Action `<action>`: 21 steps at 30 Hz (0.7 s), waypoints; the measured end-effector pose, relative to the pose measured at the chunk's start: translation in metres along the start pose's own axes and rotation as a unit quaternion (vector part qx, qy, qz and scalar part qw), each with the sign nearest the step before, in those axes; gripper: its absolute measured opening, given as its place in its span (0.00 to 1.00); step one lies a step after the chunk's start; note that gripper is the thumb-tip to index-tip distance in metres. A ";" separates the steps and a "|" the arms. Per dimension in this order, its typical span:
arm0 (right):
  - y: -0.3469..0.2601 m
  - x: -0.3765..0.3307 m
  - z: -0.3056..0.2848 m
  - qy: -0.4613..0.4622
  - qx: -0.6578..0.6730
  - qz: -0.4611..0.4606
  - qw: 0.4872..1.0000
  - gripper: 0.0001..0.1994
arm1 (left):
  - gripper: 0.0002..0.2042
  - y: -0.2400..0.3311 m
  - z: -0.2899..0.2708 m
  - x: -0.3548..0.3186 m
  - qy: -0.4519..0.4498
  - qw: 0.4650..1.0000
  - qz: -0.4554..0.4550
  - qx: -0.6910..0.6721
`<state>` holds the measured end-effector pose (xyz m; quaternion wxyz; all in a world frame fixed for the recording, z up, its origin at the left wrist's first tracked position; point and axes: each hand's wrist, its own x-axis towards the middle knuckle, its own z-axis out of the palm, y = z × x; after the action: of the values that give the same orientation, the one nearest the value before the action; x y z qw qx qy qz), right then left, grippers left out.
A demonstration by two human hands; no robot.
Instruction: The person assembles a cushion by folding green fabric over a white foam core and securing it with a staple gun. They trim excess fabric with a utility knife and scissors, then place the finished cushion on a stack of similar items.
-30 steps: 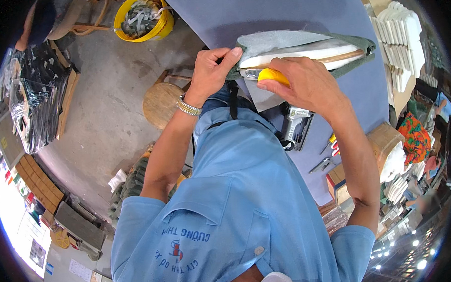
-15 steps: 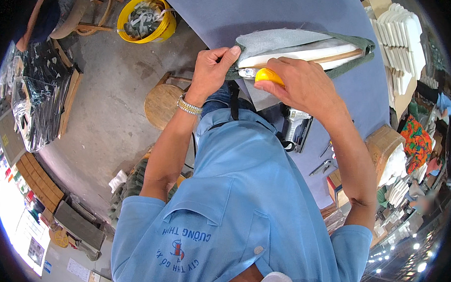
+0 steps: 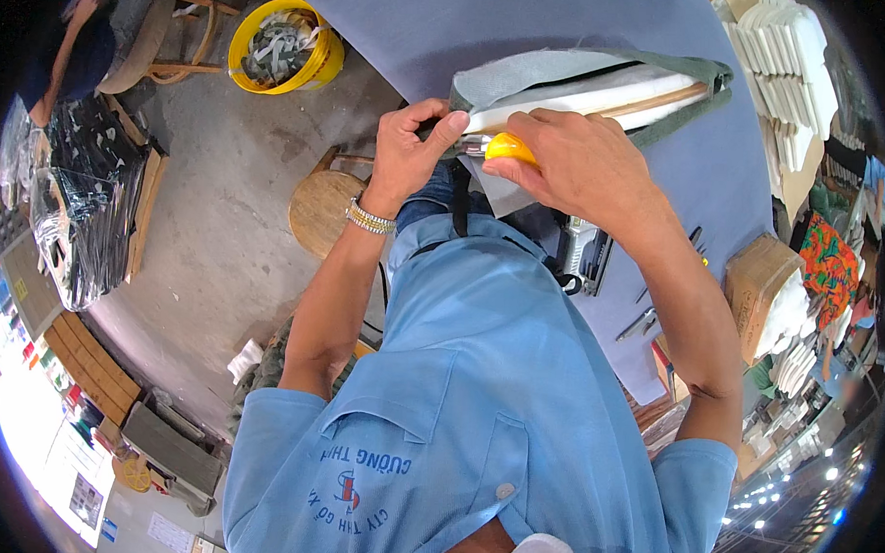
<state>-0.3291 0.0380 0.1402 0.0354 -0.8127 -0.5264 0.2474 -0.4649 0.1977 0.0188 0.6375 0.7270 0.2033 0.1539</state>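
Observation:
A cushion (image 3: pixel 575 98) lies on the blue-grey table, its grey-green fabric cover (image 3: pixel 542 67) gaping around white foam and a thin wooden board. My left hand (image 3: pixel 415 149) pinches the cover at its left end, thumb on top. My right hand (image 3: pixel 588 165) is closed round a tool with a rounded yellow handle (image 3: pixel 508 150). The tool's short metal end (image 3: pixel 474 145) points left, close to my left fingertips. What its tip touches is hidden, and I cannot make out its exact kind.
A silver staple gun (image 3: pixel 586 254) and pliers (image 3: pixel 637 323) lie right of my body. Beyond them stands a cardboard box (image 3: pixel 754 287). White pads (image 3: pixel 779 69) are stacked at far right. Left are a round stool (image 3: pixel 323 216), a yellow scrap bucket (image 3: pixel 323 63) and another person's arm (image 3: pixel 58 63).
My right hand and the yellow-handled tool have shifted slightly left, closer to my left hand. The cushion's open left end has moved a little left too. My left hand keeps its pinch.

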 end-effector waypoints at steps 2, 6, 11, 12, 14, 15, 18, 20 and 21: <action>-0.001 -0.001 0.001 0.017 0.009 0.005 1.000 0.26 | 0.18 -0.003 0.001 -0.002 0.005 1.000 0.007 -0.005; 0.000 -0.003 0.003 0.014 0.011 0.019 1.000 0.26 | 0.19 -0.005 0.000 -0.001 0.008 1.000 -0.008 -0.022; 0.003 -0.005 0.000 -0.010 0.030 0.023 0.999 0.26 | 0.21 0.001 0.001 -0.003 0.014 1.000 -0.016 -0.013; 0.004 -0.005 -0.001 -0.018 0.032 0.025 0.999 0.26 | 0.21 0.001 0.003 -0.003 0.021 1.000 -0.012 -0.016; 0.004 -0.006 -0.004 -0.034 0.035 0.029 0.998 0.26 | 0.21 0.000 0.003 -0.004 0.027 0.999 -0.012 -0.017; 0.005 -0.006 -0.004 -0.035 0.038 0.029 0.998 0.26 | 0.22 0.000 0.003 -0.004 0.025 0.999 -0.016 -0.016; 0.006 -0.006 -0.002 -0.030 0.048 0.028 0.998 0.26 | 0.22 -0.005 0.005 -0.003 0.033 0.999 -0.023 -0.016; 0.004 -0.006 -0.001 -0.015 0.057 0.024 0.998 0.25 | 0.23 -0.010 0.004 -0.003 0.033 0.999 -0.027 -0.019; 0.005 -0.005 0.000 -0.013 0.060 0.020 0.998 0.25 | 0.23 -0.012 0.002 -0.001 0.028 0.999 -0.030 -0.020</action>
<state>-0.3265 0.0312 0.1410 0.0723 -0.8163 -0.4947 0.2893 -0.4662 0.1963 0.0070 0.6501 0.7032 0.2400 0.1590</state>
